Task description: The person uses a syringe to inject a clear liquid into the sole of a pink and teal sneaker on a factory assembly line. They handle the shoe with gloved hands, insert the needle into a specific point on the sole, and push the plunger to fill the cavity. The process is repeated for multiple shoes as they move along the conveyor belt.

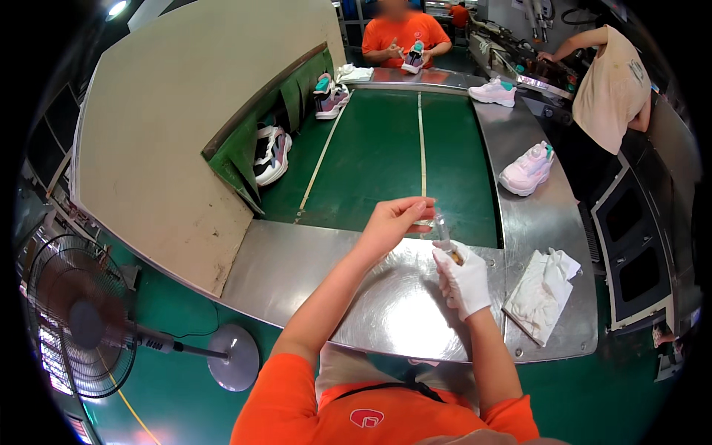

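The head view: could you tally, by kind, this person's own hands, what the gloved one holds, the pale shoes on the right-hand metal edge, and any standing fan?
Bare left hand: 1
White-gloved right hand: 1
Clear tube-like tool: 1
Pale shoes: 2 (nearer shoe, farther shoe)
Standing fan: 1
Total: 6

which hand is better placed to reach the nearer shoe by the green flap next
Likely the left hand: it is nearer that shoe, while the gloved right hand grips a clear tube-like tool.
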A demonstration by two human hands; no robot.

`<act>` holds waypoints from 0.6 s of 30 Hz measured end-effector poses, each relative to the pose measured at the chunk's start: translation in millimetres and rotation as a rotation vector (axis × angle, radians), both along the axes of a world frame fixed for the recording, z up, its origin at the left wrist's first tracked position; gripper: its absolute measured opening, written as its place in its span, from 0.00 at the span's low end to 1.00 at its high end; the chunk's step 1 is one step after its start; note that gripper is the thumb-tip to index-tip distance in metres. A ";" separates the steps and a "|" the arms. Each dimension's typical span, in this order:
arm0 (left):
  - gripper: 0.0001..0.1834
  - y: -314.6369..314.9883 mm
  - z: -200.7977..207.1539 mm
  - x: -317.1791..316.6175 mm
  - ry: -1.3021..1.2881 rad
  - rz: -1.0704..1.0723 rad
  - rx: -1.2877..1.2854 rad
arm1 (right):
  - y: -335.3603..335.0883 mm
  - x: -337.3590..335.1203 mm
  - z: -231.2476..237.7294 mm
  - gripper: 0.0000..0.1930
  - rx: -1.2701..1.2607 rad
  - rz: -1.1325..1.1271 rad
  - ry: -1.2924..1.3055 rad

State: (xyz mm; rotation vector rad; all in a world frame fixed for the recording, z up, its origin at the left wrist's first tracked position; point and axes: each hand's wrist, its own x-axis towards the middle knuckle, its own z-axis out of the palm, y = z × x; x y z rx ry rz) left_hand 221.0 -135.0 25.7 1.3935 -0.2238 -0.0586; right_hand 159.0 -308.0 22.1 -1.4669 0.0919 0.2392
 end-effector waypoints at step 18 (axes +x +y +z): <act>0.17 -0.1 0.3 -9.5 0.009 0.078 -0.060 | -3.4 3.5 -39.3 0.27 -0.848 0.007 -0.826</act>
